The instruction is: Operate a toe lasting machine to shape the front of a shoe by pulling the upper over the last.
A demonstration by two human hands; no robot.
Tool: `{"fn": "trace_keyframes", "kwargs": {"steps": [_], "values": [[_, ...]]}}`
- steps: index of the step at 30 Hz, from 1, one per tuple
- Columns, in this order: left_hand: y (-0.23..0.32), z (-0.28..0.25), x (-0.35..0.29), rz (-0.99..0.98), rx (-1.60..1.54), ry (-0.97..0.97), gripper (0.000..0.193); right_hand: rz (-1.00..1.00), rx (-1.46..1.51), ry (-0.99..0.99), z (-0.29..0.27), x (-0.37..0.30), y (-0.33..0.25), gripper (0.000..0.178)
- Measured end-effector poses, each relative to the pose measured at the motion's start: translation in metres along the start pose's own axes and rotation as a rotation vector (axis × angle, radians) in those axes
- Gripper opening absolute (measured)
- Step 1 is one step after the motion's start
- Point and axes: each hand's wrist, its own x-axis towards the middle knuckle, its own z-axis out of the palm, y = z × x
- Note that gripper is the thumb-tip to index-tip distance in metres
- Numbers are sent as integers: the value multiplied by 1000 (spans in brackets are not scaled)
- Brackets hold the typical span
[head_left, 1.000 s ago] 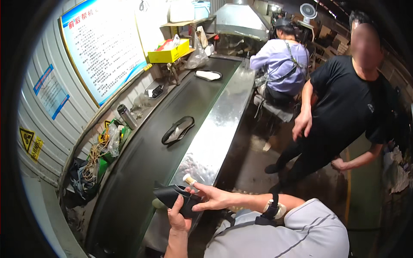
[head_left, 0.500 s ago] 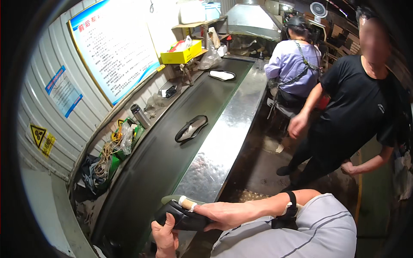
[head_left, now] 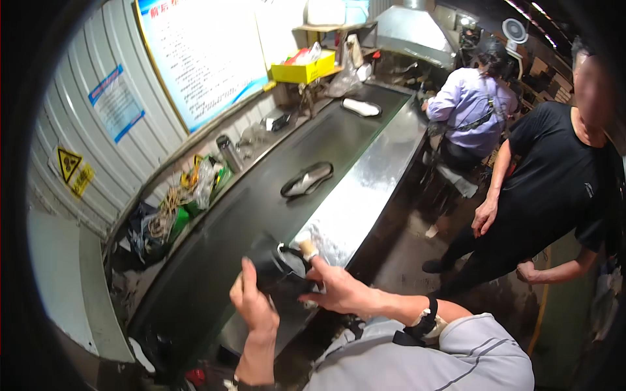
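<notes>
Close in front of me, a black shoe upper is held between both hands above the conveyor's near part; it is blurred by motion. My left hand grips its left side with the thumb pointing up and the other fingers mostly hidden. On the opposite side, my right hand pinches its edge, a tan wrap on one fingertip. A dark shoe piece with a light lining lies on the dark belt ahead. Farther along sits another dark piece with a white inside.
A shiny metal ledge runs along the belt's right side. Cluttered bags and cords, a flask and a yellow box line the left. A person in black stands at right; another in lavender sits farther off.
The upper has been raised and turned in my hands, the right hand shifting to its edge. My view has swung left. The standing person's arm has lowered.
</notes>
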Motion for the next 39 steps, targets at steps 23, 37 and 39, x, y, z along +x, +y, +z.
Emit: {"fn": "trace_keyframes", "kwargs": {"steps": [23,37,39], "values": [[-9,-54,9,-306,304,-47,77,299,1555,-117,10,-32,78,38],[25,-57,-9,432,1172,-682,39,234,1413,26,-5,-11,63,36],[22,-57,6,612,1260,-803,27,198,1376,39,-6,-9,63,37]]}}
